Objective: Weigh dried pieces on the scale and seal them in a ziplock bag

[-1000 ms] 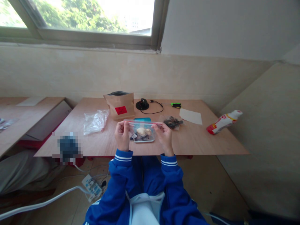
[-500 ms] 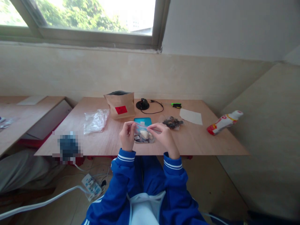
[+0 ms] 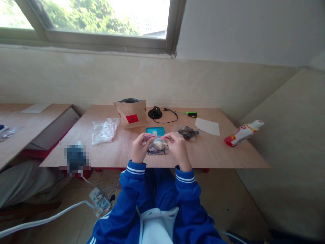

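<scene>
One clear zip bag [image 3: 157, 146], held between the fingers of both hands, its long axis running side to side and its red-edged seal strip along the upper edge, pointing away from the person. Left hand [image 3: 139, 148]: fingers [image 3: 145, 136] pinched narrow on the bag's left top corner. Right hand [image 3: 179, 147]: fingers [image 3: 167, 136] pinched narrow on the right end of the same strip. Whether the seal is closed cannot be told. Bag contents: one pale shell-like lump [image 3: 158, 145] and several dark pieces, too small to count. The bag sits over the near part of the wooden worktop [image 3: 205, 154]; whether it touches the surface cannot be told. Just beyond the fingers: one flat teal item [image 3: 154, 131]. Beyond the right fingers: one small clear bag of dark pieces [image 3: 188, 133]. Farther right: one sheet of paper [image 3: 207, 126] and one white-and-red plastic bottle [image 3: 243, 133], lying on its side. Beyond the left fingers: one crumpled clear plastic bag [image 3: 105, 130] and one brown paper pouch [image 3: 131, 112] with a red label, upright. Far beyond the fingers: one round black item with a cable [image 3: 155, 113] and one small green-and-black item [image 3: 191, 114].
</scene>
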`<state>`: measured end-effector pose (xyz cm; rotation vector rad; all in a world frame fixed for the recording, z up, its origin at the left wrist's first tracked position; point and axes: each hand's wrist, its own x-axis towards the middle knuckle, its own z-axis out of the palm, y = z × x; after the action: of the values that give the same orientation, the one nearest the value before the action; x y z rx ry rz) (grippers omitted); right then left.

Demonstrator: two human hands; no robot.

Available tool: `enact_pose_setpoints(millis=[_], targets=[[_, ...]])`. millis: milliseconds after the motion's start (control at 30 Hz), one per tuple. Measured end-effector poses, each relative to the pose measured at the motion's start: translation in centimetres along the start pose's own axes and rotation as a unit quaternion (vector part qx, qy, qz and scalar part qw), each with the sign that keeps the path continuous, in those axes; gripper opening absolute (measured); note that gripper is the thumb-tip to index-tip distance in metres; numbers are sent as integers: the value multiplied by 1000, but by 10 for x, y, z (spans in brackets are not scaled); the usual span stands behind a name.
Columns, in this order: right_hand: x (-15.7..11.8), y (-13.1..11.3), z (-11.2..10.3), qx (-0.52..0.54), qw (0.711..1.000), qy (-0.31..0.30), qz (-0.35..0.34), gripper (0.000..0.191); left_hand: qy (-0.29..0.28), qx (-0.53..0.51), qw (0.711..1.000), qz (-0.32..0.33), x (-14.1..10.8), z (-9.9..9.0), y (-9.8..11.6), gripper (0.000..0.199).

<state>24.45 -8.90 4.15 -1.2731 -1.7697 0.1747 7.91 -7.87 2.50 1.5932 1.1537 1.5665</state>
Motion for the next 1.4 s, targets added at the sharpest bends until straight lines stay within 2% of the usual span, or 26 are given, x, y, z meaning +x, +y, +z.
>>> enact_pose_setpoints(millis=[200,433,700,1133,1400], targets=[[1,-5,1,37,999,-22,-2,11,-8,5,1000,-10,-1,5,2,14],[2,-2,2,32,999,17,-1,13,-21,-44,998,-36,-1,7,-2,20],[3,-4,5,49,999,12,-21,14,-31,-35,999,-17,-2,8,-2,19],[-2,-6,24,-35,997,66,4,17,0,-3,1000,31,-5,19,4,15],[-1,-5,21,22,998,55,-13,14,23,-36,999,-19,-2,13,2,20]])
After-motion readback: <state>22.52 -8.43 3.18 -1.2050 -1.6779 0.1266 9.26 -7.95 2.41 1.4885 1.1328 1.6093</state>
